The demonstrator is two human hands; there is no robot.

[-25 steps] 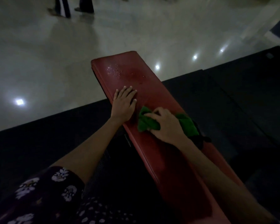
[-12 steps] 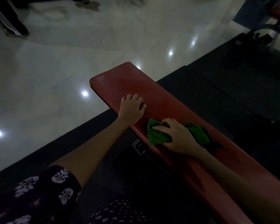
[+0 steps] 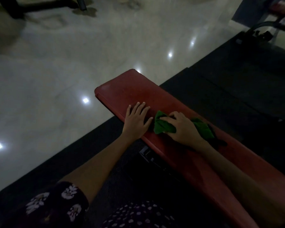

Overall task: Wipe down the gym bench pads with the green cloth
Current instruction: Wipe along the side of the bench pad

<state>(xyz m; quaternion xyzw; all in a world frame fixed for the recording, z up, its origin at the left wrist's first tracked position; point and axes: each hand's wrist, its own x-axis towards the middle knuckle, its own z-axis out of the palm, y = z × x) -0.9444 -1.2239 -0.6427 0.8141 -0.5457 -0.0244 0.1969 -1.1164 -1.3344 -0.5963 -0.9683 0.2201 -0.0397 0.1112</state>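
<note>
Lying under the right hand (image 3: 183, 127), green cloth (image 3: 164, 126) beside left hand (image 3: 136, 120).

No text, label, brand, number or sign can be read anywhere in this dim view.

Left hand (image 3: 137, 119): your palm lies flat, fingers straight and spread, arm extended forward.
Right hand (image 3: 181, 126): your fingers curl, gripping the crumpled green cloth (image 3: 164, 125); forearm reaches in from the right.

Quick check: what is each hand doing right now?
Left hand: open, flat on the red bench pad.
Right hand: grips the green cloth on the pad.
</note>
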